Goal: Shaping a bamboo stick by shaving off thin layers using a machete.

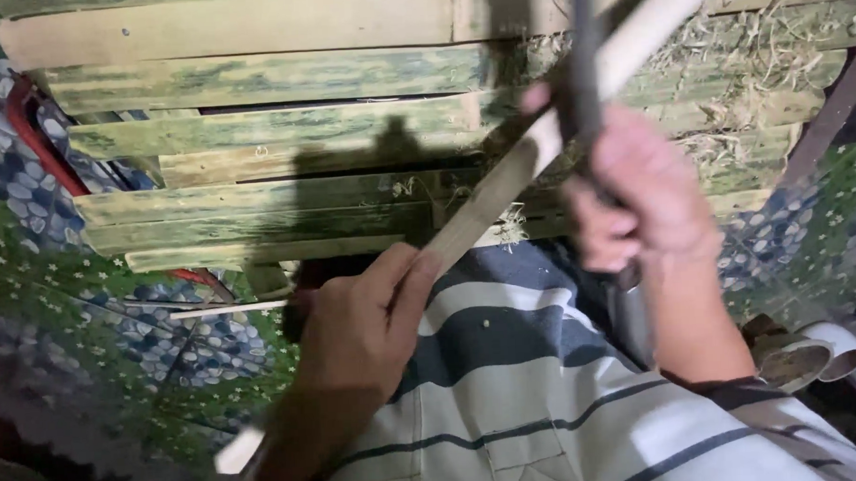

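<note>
While the left hand [355, 324] grips it, the bamboo strip [511, 176] (pale) crosses the right hand [635, 191].

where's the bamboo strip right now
In the head view the bamboo strip runs diagonally across centre, gripped by the left hand, beside the right hand.

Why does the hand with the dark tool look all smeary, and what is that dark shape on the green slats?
Head view: the right hand and its dark tool are motion-blurred; the left hand on the pale bamboo strip is a bit sharper. Head view: light from behind throws a hard black shadow onto the green slats; the lower left corner is dim.
</note>
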